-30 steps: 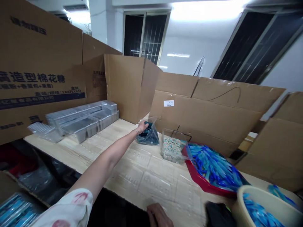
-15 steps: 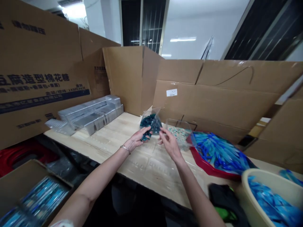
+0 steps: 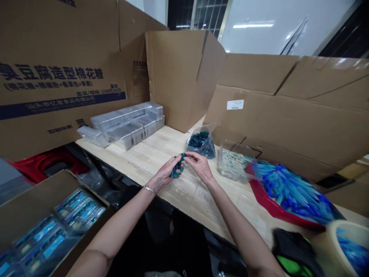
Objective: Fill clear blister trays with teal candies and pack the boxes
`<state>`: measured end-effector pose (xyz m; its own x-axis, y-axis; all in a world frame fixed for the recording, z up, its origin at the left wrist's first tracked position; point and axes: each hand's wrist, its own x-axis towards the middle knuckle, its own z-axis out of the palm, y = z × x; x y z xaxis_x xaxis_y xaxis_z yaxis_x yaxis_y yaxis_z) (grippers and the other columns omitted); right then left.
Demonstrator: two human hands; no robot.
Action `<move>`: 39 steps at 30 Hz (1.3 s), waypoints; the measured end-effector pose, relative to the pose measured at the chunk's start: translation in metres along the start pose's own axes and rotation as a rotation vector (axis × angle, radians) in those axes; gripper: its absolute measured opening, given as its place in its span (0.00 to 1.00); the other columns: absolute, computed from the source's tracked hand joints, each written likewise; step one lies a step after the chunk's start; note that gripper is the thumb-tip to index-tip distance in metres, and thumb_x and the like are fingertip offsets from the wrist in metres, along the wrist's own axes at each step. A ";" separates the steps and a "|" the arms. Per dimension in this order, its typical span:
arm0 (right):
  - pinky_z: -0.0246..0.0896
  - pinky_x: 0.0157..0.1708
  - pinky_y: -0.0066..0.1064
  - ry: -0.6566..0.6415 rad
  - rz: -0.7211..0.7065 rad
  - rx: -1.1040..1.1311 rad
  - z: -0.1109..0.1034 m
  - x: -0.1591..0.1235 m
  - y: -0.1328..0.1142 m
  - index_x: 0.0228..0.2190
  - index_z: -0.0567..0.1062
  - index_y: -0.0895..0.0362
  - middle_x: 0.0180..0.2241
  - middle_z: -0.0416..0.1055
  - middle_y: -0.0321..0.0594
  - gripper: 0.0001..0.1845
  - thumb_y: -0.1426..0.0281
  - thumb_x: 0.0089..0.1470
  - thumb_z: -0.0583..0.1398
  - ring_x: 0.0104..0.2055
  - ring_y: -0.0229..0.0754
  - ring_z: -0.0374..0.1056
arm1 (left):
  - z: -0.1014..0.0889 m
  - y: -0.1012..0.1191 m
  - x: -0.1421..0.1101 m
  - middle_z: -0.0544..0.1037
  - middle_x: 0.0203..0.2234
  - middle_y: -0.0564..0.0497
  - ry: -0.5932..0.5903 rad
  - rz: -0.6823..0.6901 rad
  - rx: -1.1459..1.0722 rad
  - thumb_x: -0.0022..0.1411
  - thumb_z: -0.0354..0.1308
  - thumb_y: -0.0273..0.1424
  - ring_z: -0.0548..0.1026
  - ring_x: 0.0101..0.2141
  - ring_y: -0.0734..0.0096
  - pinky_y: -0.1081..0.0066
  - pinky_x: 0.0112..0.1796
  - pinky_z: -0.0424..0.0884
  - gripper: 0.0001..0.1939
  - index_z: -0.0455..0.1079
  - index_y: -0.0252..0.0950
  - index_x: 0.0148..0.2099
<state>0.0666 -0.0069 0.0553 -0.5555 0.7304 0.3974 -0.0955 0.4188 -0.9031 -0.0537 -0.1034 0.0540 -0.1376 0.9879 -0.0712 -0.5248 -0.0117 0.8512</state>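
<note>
My left hand (image 3: 164, 175) is closed around a small handful of glossy dark teal pieces (image 3: 178, 167), held above the table's front part. The fingertips of my right hand (image 3: 200, 166) are pinched together against the top of that handful; whether they hold a piece cannot be made out. Just beyond my hands, an open clear plastic bag (image 3: 210, 151) stands with more dark teal pieces inside. Right of it sits a clear plastic box (image 3: 225, 172) with small pale and green bits.
Stacked clear plastic trays (image 3: 127, 125) lie at the back left. A red basin (image 3: 261, 198) of blue strips stands right, near a cream tub (image 3: 334, 246) and black cloth (image 3: 294, 246). Cardboard walls (image 3: 178, 77) enclose the table. Lower left, an open carton (image 3: 37, 192) holds packed boxes.
My right hand has moved left from beside the bag to the teal pieces in my left hand. The view has turned left and tilted down.
</note>
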 end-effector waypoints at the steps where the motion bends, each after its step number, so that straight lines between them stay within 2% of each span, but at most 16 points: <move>1: 0.66 0.39 0.34 -0.002 0.025 0.055 0.005 0.004 0.002 0.38 0.77 0.57 0.35 0.76 0.42 0.19 0.61 0.43 0.63 0.34 0.40 0.71 | -0.005 0.002 0.000 0.67 0.25 0.57 0.014 0.000 -0.021 0.52 0.61 0.44 0.60 0.15 0.88 0.84 0.14 0.50 0.18 0.65 0.37 0.40; 5: 0.66 0.39 0.34 -0.043 0.115 0.256 0.022 0.019 0.010 0.41 0.75 0.57 0.35 0.75 0.41 0.22 0.60 0.43 0.64 0.33 0.38 0.70 | -0.026 0.010 0.002 0.67 0.25 0.56 0.080 0.039 -0.063 0.52 0.60 0.43 0.59 0.15 0.89 0.84 0.14 0.49 0.18 0.65 0.38 0.40; 11: 0.66 0.38 0.34 -0.067 0.146 0.223 0.049 0.035 0.012 0.36 0.77 0.57 0.30 0.75 0.38 0.19 0.63 0.39 0.67 0.30 0.37 0.69 | -0.050 0.012 0.013 0.66 0.23 0.56 0.191 0.216 0.132 0.54 0.58 0.43 0.60 0.17 0.86 0.83 0.16 0.53 0.16 0.63 0.35 0.35; 14: 0.65 0.40 0.33 -0.057 0.202 0.308 0.059 0.040 0.015 0.35 0.77 0.58 0.28 0.75 0.37 0.19 0.64 0.38 0.67 0.29 0.36 0.69 | -0.062 0.012 0.018 0.66 0.23 0.56 0.252 0.315 0.192 0.54 0.58 0.41 0.62 0.19 0.84 0.82 0.17 0.56 0.14 0.63 0.35 0.33; 18: 0.65 0.41 0.34 -0.003 0.245 0.368 0.059 0.054 0.026 0.36 0.76 0.58 0.33 0.76 0.40 0.21 0.62 0.37 0.67 0.32 0.37 0.71 | -0.079 0.018 0.017 0.66 0.23 0.56 0.303 0.315 0.079 0.53 0.59 0.41 0.61 0.17 0.85 0.82 0.16 0.54 0.15 0.62 0.36 0.34; 22: 0.65 0.39 0.34 -0.007 0.178 0.183 0.054 0.088 0.044 0.37 0.76 0.60 0.31 0.76 0.41 0.23 0.61 0.38 0.66 0.31 0.38 0.71 | -0.097 0.034 0.014 0.67 0.24 0.57 0.327 0.314 -0.112 0.50 0.61 0.41 0.60 0.17 0.87 0.84 0.16 0.54 0.17 0.62 0.36 0.36; 25: 0.64 0.34 0.33 -0.053 0.052 -0.035 0.056 0.128 0.064 0.37 0.76 0.62 0.25 0.74 0.40 0.23 0.59 0.40 0.65 0.27 0.37 0.68 | -0.108 0.051 0.016 0.67 0.25 0.58 0.312 0.333 -0.181 0.49 0.63 0.41 0.59 0.16 0.87 0.84 0.15 0.53 0.18 0.63 0.37 0.37; 28: 0.63 0.30 0.31 -0.083 -0.071 -0.288 0.065 0.170 0.089 0.34 0.77 0.63 0.24 0.73 0.42 0.21 0.58 0.44 0.61 0.25 0.38 0.67 | -0.119 0.066 0.020 0.67 0.25 0.58 0.300 0.392 -0.209 0.49 0.63 0.40 0.60 0.16 0.87 0.85 0.15 0.53 0.17 0.64 0.37 0.37; 31: 0.62 0.31 0.31 -0.119 -0.117 -0.414 0.079 0.202 0.113 0.31 0.78 0.62 0.27 0.75 0.44 0.16 0.61 0.46 0.61 0.28 0.40 0.68 | -0.132 0.073 0.023 0.67 0.25 0.58 0.319 0.419 -0.244 0.50 0.62 0.39 0.60 0.16 0.87 0.85 0.14 0.53 0.15 0.64 0.38 0.37; 35: 0.61 0.37 0.32 -0.182 -0.171 -0.525 0.097 0.224 0.134 0.28 0.79 0.60 0.31 0.76 0.44 0.08 0.68 0.46 0.61 0.33 0.42 0.69 | -0.148 0.070 0.022 0.66 0.24 0.58 0.364 0.411 -0.281 0.52 0.62 0.38 0.59 0.16 0.88 0.85 0.14 0.51 0.14 0.63 0.37 0.36; 39: 0.60 0.39 0.32 -0.235 -0.220 -0.640 0.106 0.231 0.141 0.28 0.79 0.58 0.32 0.76 0.45 0.06 0.72 0.48 0.61 0.35 0.43 0.69 | -0.155 0.065 0.023 0.66 0.24 0.58 0.406 0.397 -0.322 0.51 0.63 0.37 0.59 0.16 0.87 0.85 0.13 0.51 0.15 0.63 0.37 0.35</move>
<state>-0.1622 0.1634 0.0027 -0.7495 0.4872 0.4482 0.2376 0.8299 -0.5049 -0.2211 -0.1058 0.0271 -0.6460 0.7628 -0.0283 -0.5858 -0.4717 0.6590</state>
